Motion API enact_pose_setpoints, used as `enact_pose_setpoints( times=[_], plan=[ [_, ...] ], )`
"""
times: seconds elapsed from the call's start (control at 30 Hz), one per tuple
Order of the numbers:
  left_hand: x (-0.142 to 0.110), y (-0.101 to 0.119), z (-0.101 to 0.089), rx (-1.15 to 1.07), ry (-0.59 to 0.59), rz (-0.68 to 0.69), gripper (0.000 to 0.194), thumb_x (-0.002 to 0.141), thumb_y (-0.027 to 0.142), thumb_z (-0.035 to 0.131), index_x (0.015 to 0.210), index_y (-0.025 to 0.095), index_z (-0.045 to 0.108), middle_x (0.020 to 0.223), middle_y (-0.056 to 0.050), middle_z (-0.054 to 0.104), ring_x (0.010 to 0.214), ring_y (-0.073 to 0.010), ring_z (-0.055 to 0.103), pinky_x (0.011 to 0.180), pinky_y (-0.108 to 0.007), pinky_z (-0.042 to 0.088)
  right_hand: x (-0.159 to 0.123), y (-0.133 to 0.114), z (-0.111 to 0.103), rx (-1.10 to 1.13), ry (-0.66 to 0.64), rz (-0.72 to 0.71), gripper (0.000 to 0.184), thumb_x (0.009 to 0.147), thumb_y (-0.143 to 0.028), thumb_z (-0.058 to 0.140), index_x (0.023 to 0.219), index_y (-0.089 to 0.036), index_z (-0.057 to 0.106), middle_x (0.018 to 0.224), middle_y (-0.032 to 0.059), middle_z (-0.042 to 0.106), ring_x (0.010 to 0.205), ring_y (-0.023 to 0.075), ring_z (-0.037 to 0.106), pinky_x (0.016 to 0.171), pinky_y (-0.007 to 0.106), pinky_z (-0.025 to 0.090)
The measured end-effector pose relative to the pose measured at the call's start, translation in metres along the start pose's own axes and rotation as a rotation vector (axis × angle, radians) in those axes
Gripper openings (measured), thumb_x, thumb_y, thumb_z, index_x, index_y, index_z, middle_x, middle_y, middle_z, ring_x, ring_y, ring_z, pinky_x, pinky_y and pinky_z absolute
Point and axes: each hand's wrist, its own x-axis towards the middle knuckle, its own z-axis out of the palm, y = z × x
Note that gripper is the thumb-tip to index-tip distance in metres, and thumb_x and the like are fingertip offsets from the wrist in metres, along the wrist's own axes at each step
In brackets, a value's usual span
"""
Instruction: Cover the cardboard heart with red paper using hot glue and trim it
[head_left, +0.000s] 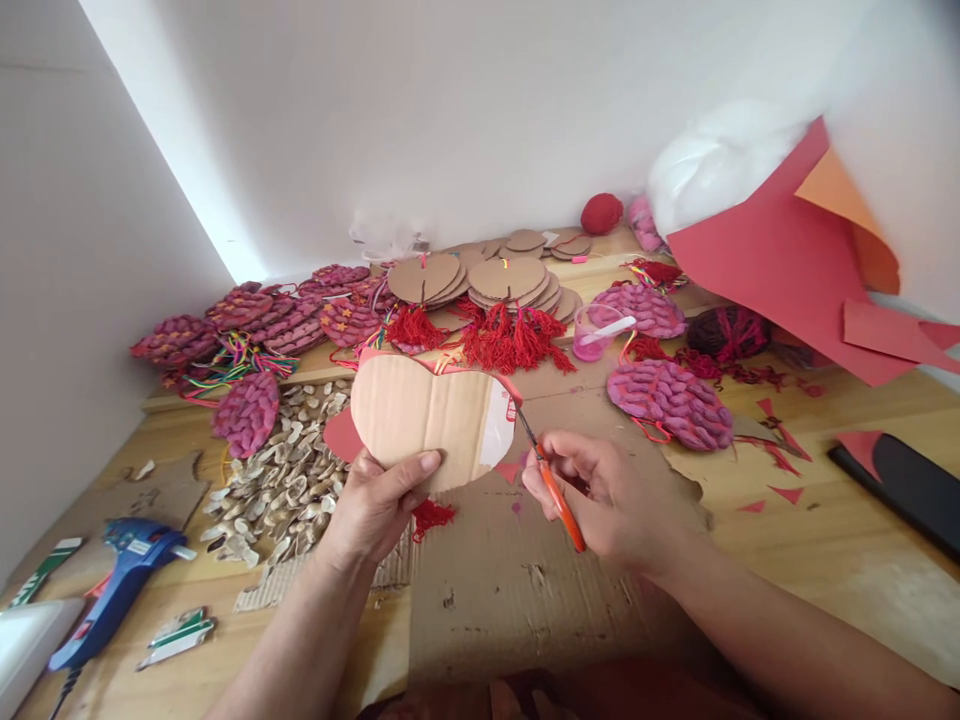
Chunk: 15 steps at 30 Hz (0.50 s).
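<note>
My left hand [379, 505] is closed on a peach-shaped cardboard cutout [424, 415] backed with red paper that sticks out past its edges. The thumb lies across its lower edge. My right hand [607, 495] is closed round the orange handles of small scissors [551, 485]. The blades point up-left and meet the cutout's right edge, by the red paper rim. A red tassel [433, 515] hangs below the cutout.
A blue glue gun [124, 580] lies at the left near a heap of pale shells [289, 475]. Woven pink pieces [670, 400], cardboard discs [506, 280] with red tassels, a pink cup [592, 333] and red paper sheets [780, 260] fill the back. A flat cardboard sheet [525, 580] covers the wooden floor.
</note>
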Motion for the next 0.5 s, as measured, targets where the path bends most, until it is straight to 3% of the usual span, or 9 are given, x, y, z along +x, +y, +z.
enact_pose_setpoints(
  times=[0.2,0.5],
  plan=[
    [-0.0013,0.0024,0.0026,0.037,-0.029,-0.018,0.04,0.058,0.03,0.091,0.075,0.014,0.058,0.055,0.007,0.048,0.043,-0.0013,0.03,0.037,-0.013,0.027,0.0001,0.0003,-0.0003,0.013,0.007,0.004,0.04,0.084,-0.045,0.072,0.066,-0.022,0.045,0.055,-0.0051,0.046,0.05,0.009,0.037,0.047,0.025,0.025],
    [-0.002,0.0028,0.0013,0.046,-0.013,-0.023,0.04,0.057,0.029,0.092,0.077,0.013,0.061,0.053,0.007,0.047,0.041,-0.0013,0.031,0.036,-0.013,0.027,-0.0001,0.0048,0.0002,0.051,0.015,-0.029,0.041,0.087,-0.042,0.073,0.066,-0.022,0.043,0.056,-0.0059,0.046,0.051,0.0087,0.036,0.048,0.025,0.026]
  ],
)
